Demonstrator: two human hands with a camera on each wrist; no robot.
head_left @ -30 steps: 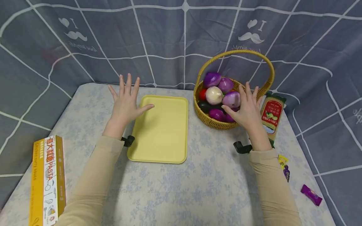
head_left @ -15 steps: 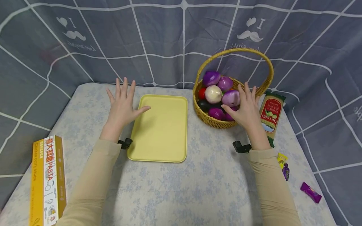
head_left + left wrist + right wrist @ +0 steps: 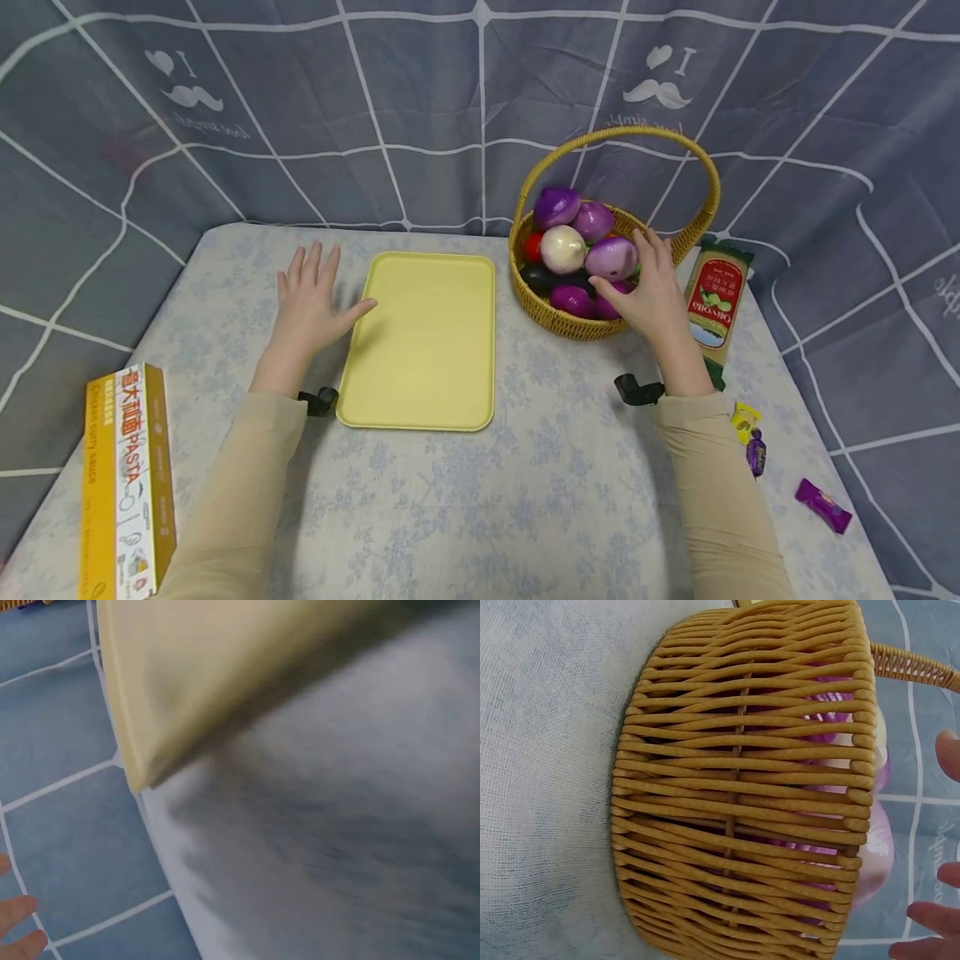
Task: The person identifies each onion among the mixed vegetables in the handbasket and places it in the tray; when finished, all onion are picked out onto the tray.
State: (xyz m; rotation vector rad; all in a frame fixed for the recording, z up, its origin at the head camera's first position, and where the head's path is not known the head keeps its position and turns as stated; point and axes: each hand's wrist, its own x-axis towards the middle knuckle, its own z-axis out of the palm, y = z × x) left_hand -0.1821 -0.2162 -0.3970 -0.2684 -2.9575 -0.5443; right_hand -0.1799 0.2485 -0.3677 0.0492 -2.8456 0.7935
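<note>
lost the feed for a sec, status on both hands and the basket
Left hand open, flat beside yellow tray. Right hand open at wicker basket, fingers by a purple onion. Nothing gripped; basket handle arches overhead.

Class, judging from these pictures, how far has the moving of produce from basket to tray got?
Done: nothing; the yellow tray is bare. In hand: the right hand reaches a purple onion in the basket; the left hand rests open beside the tray. Left: all the produce.

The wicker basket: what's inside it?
The wicker basket holds purple onions, a white one, something red and something dark. Deeper items are covered.
</note>
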